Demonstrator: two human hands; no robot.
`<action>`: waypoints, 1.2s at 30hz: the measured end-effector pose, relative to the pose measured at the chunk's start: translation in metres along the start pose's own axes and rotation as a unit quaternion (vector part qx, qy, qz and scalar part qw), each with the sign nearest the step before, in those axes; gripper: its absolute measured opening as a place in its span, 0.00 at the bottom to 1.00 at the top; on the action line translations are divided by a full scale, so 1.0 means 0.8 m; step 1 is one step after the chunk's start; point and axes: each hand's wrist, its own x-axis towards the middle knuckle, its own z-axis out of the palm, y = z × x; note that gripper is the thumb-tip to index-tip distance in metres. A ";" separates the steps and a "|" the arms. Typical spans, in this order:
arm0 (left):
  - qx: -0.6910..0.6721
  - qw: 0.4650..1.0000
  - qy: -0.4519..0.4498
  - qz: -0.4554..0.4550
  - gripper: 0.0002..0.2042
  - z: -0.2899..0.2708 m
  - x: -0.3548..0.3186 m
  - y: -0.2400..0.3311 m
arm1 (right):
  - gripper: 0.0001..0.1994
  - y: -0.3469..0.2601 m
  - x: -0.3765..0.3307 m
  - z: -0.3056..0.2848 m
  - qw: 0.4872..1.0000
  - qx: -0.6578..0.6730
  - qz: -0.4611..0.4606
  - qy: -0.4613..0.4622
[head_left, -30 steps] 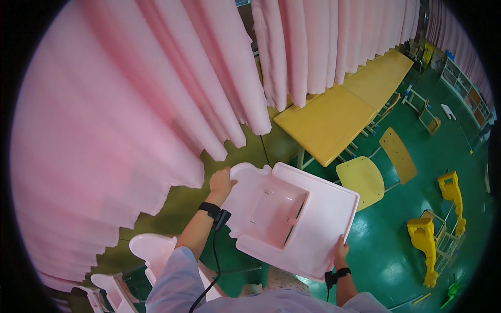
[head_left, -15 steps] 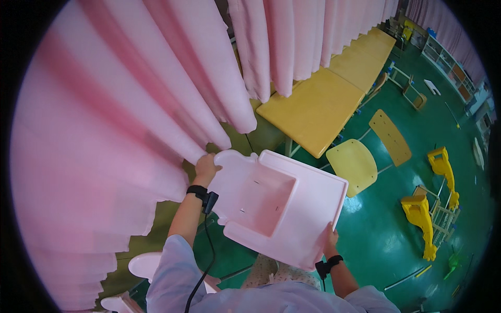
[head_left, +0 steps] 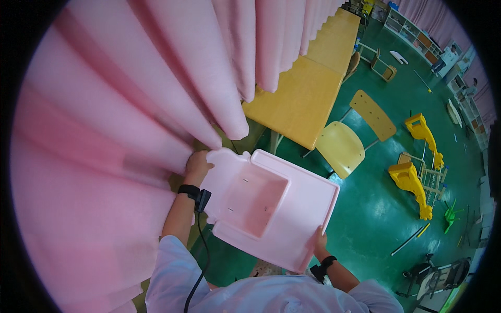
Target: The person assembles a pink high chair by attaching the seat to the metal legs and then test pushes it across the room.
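A large pink plastic panel [head_left: 308, 208] is held in front of my body, tilted, with a recessed rectangle showing a few small slots and a wavy-edged end at its left. My left hand [head_left: 197, 166] grips that wavy end, right beside the hem of the pink curtain [head_left: 104, 151]. At the opposite, lower right edge, my right hand [head_left: 320, 244] is closed on the rim, its fingers partly hidden. Both wrists wear black straps, and a cable runs down from the left one.
Yellow tables [head_left: 292, 99] stand ahead along the curtain. Nearby is a wooden-seat chair [head_left: 342, 148]. Yellow plastic pieces [head_left: 409, 182] and an overturned chair [head_left: 383, 68] lie on the green floor [head_left: 365, 208] to the right. Shelves [head_left: 412, 34] and two people are farther off.
The view has turned right, so the tables and chair shift left in the picture. The panel stays in both hands, and a dark folded frame has come into view at the lower right.
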 end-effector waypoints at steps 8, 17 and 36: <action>0.045 0.999 0.001 0.015 0.17 0.024 -0.042 0.020 | 0.35 0.032 0.023 -0.048 0.995 -0.059 0.024 -0.081; 0.079 0.995 0.041 -0.052 0.19 0.063 -0.096 0.004 | 0.23 0.002 0.004 -0.062 0.951 -0.086 0.083 -0.286; 0.097 0.919 0.077 -0.374 0.23 0.229 -0.610 0.145 | 0.24 -0.010 0.096 -0.201 0.790 -0.435 -0.112 -0.417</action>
